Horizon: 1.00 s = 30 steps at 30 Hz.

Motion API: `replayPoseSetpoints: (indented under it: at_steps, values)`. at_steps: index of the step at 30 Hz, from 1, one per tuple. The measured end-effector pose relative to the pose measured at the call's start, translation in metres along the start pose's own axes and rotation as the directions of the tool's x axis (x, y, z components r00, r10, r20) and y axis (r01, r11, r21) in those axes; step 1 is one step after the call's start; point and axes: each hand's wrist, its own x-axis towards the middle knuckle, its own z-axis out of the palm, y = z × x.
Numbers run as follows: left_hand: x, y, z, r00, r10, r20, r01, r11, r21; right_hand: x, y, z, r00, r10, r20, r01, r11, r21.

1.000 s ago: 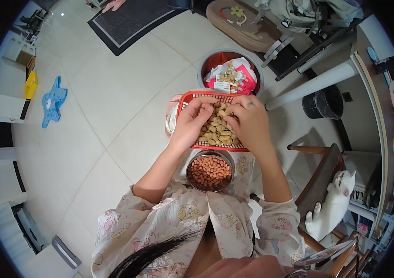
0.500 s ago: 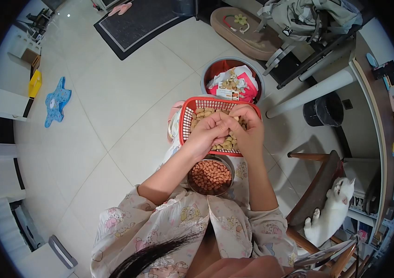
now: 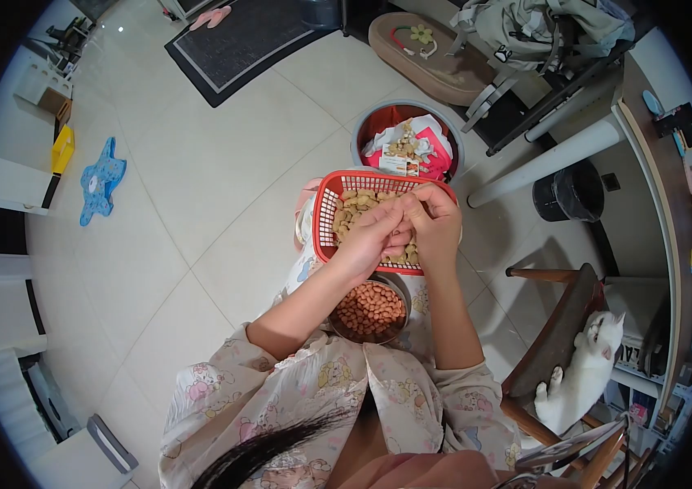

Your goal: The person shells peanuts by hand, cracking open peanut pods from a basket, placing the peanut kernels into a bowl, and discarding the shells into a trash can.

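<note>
Red plastic mesh forms the basket (image 3: 323,213) over the person's knees, unshelled peanuts (image 3: 352,213) lying in it, and above them the left hand (image 3: 374,236) and right hand (image 3: 437,226) meet, fingers curled and bunched close. From where I stand I cannot tell what they pinch, if anything. Nearer the body, a metal bowl (image 3: 395,288) of reddish kernels (image 3: 369,311) rests on the lap, while a round tub (image 3: 357,147) stands just past the basket.

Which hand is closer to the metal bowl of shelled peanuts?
Left. The left hand is just beyond the metal bowl, above the red plastic basket; the right hand is also above the basket, but farther from the bowl, toward the right.
</note>
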Motion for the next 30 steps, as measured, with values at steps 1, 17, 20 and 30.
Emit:
replayPoseSetpoints:
  at_steps: [1, 17, 20, 30]
  values:
    - [0.000, -0.001, 0.003, 0.998, 0.028, -0.052, -0.026, 0.999, 0.039, 0.000, -0.001, 0.001, 0.998, 0.046, -0.050, -0.051, 0.995, -0.088]
    - [0.004, -0.011, 0.007, 0.878, 0.459, -0.137, -0.298, 0.748, 0.594, 0.004, 0.004, 0.006, 0.841, -0.513, 0.172, 0.445, 0.472, -0.761]
    - [0.002, -0.006, 0.010, 0.889, 0.435, -0.141, -0.277, 0.758, 0.590, 0.004, 0.004, 0.007, 0.836, -0.525, 0.157, 0.443, 0.478, -0.758]
    - [0.000, 0.000, 0.013, 0.942, 0.226, -0.250, -0.127, 0.925, 0.358, 0.003, 0.010, 0.007, 0.834, -0.546, 0.080, 0.436, 0.563, -0.702]
